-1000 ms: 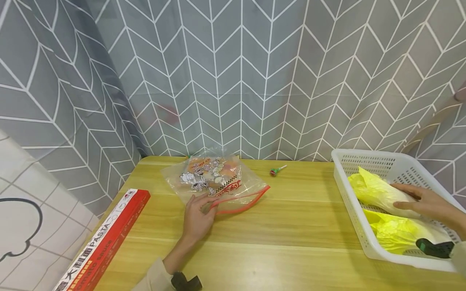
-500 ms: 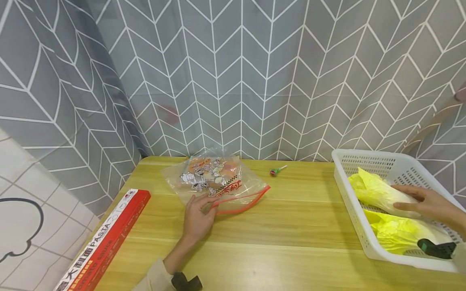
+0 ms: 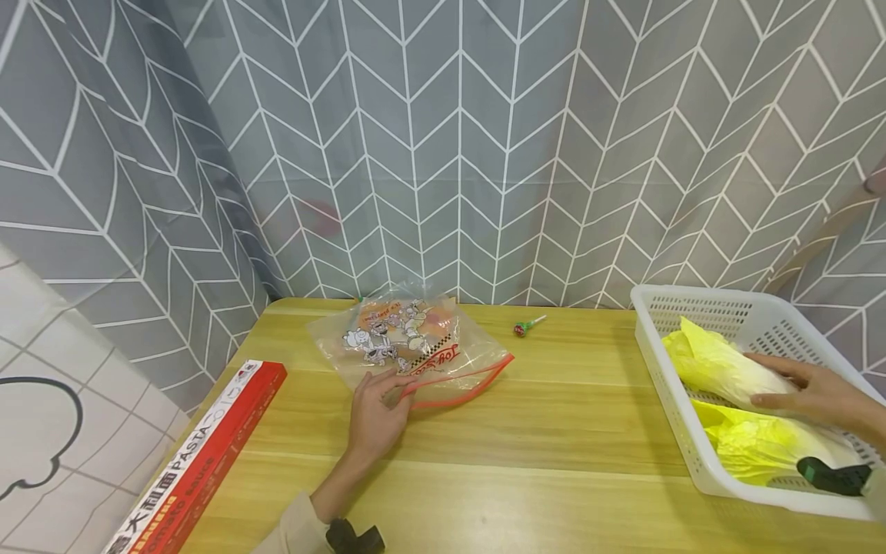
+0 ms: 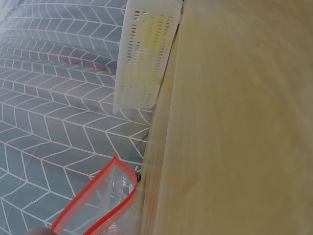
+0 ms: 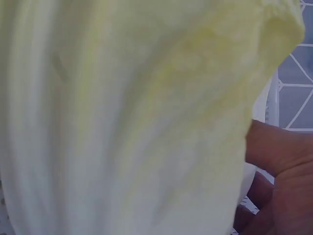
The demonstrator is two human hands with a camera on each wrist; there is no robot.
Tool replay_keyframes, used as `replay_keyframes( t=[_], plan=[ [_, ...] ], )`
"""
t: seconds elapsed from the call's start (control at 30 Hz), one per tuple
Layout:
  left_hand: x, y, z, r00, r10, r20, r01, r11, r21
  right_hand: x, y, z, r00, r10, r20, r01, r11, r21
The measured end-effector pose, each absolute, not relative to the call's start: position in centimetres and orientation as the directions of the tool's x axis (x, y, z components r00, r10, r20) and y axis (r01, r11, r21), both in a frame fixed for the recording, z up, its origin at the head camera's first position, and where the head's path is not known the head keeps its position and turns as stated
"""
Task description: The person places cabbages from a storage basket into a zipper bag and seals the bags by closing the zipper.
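In the head view, my left hand [image 3: 379, 412] pinches the red-edged mouth of a clear zip-lock bag [image 3: 429, 338] with printed cartoon figures. The mouth gapes a little, and its red zip strip [image 4: 110, 218] shows in the left wrist view. My right hand [image 3: 820, 392] reaches into a white plastic basket [image 3: 661, 377] and grips the farther of two napa cabbages [image 3: 723, 365], thumb on its near side. The nearer napa cabbage [image 3: 761, 442] lies beside it. Pale leaves fill most of the right wrist view and partly hide my right fingers [image 5: 264, 196].
A lollipop [image 3: 526, 327] lies near the table's back edge, right of the bag. Along the left edge stretches a long red and white pasta box [image 3: 201, 454]. A grey patterned curtain [image 3: 443, 154] hangs behind the wooden table [image 3: 540, 462].
My right thumb and wrist have shifted slightly right and down on the farther cabbage. My left hand and the bag have stayed in place.
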State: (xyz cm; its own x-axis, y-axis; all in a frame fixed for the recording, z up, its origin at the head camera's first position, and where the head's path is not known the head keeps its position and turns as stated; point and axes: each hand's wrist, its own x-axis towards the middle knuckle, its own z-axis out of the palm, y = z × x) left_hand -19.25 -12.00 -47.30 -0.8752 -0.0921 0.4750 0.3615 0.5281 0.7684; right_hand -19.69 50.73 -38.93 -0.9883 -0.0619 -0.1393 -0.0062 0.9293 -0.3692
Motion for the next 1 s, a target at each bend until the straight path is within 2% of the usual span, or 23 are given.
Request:
replay_keyframes(
  t=[0.37,0.57,0.73,1.0],
  plan=[
    [-19.1,-12.0,-47.3,-0.876,-0.099,0.472,0.355,0.530,0.770,-19.2,50.9,-38.8,-0.990,0.049,-0.134,0.114,0.839,-0.533],
    [-19.1,-12.0,-47.2,-0.875,-0.105,0.473,0.351,0.537,0.767,-19.0,51.1,-38.4,-0.993,0.091,-0.074,0.116,0.848,-0.516],
    [-19.0,-12.1,-47.1,-0.875,-0.110,0.471,0.347,0.535,0.770,-18.7,51.0,-38.0,-0.993,0.102,0.060,0.055,0.847,-0.528],
    [-19.1,-12.1,-47.1,-0.884,-0.116,0.453,0.330,0.533,0.779,-18.7,50.0,-36.8,-0.963,0.124,0.239,-0.083,0.708,-0.702]
  ],
)
